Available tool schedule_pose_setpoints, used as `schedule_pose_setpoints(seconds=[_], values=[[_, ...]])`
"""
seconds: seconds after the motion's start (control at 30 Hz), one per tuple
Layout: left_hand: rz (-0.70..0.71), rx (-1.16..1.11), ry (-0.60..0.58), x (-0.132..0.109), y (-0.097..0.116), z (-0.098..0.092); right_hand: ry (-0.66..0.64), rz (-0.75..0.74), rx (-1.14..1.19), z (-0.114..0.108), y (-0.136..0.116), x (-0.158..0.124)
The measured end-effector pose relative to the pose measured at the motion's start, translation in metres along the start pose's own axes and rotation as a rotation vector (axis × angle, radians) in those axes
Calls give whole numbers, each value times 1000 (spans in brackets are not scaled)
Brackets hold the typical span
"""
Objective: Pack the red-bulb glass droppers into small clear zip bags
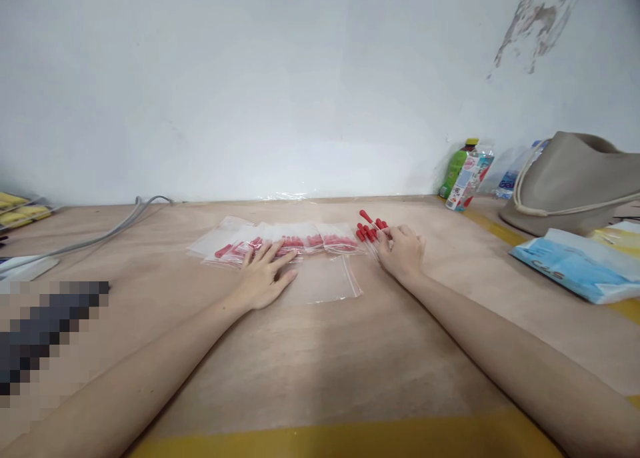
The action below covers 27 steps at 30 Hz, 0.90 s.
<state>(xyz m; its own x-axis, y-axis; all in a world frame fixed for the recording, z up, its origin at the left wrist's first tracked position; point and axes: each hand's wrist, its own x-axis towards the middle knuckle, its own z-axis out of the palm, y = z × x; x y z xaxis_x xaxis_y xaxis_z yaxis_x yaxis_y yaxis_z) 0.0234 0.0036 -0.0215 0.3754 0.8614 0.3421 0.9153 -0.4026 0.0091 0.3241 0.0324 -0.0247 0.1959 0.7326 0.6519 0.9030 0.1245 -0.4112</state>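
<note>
My left hand (263, 275) lies flat with its fingers spread. Its fingertips rest on the near edge of a row of clear zip bags (300, 237) that hold red-ended pieces. Partly under its thumb side is a flat clear zip bag (325, 281) with no red in it. At the right end of the row, my right hand (403, 253) is curled, fingers closed over the stems of several red-bulbed droppers (367, 233). Their rounded red ends point away to the left; the stems are mostly hidden by the hand.
A grey cable (110, 235) crosses the table's left side near yellow packs (23, 211). Bottles (457, 168) and a carton (469, 181) stand by the wall at right. Beside them are a grey-beige bag (570, 185) and a blue tissue pack (575, 261).
</note>
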Motion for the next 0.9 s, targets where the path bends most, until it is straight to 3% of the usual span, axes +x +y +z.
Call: schedule_pose_setpoints(seconds=[0.13, 0.27, 0.37, 0.53, 0.73, 0.9], values=[[-18, -21, 97, -3, -1, -2, 21, -69, 356, -5, -3, -12], [191, -128, 215, -9, 8, -10, -83, 88, 704, -4, -10, -25], [360, -276, 92, -13, 20, -14, -199, 227, 956, -6, -13, -29], [340, -347, -153, -13, 29, -15, -365, 369, 1129, -11, -17, -30], [329, -335, -167, -12, 26, -14, -315, 401, 1137, -5, -26, -31], [348, -322, -146, -13, 28, -14, -378, 501, 1219, -6, -36, -31]])
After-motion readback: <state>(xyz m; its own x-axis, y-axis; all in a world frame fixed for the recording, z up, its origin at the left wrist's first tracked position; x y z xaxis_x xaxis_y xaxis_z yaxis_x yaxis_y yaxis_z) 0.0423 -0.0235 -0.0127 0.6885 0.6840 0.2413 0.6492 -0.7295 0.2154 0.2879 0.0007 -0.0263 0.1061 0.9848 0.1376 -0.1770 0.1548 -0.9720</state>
